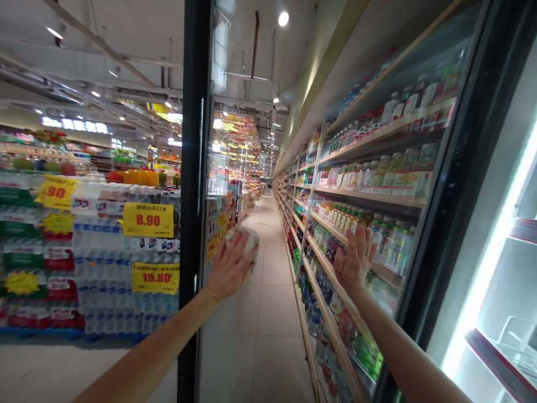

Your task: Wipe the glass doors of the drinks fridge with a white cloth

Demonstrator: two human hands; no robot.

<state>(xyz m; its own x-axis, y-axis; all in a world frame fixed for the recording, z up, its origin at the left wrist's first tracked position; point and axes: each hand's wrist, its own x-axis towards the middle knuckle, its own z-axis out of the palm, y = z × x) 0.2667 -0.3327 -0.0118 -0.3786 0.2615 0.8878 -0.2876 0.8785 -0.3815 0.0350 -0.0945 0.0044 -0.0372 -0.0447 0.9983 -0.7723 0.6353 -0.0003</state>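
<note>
A glass door (268, 302) in a black frame stands open in front of me, and the aisle shows through it. My left hand (232, 267) presses a white cloth (250, 242) against the pane, its fingers over the cloth. The cloth looks crumpled and slightly blurred. Further right, my right hand (356, 258) rests with spread fingers on or very near the glass, holding nothing. Both arms reach forward from the bottom of the view.
At the right edge is a lit cooler interior with a wire rack (516, 341). Through the glass, shelves of bottled drinks (386, 173) line the aisle. On the left stand stacked packs of bottled water (109, 280) with yellow price signs (148, 219).
</note>
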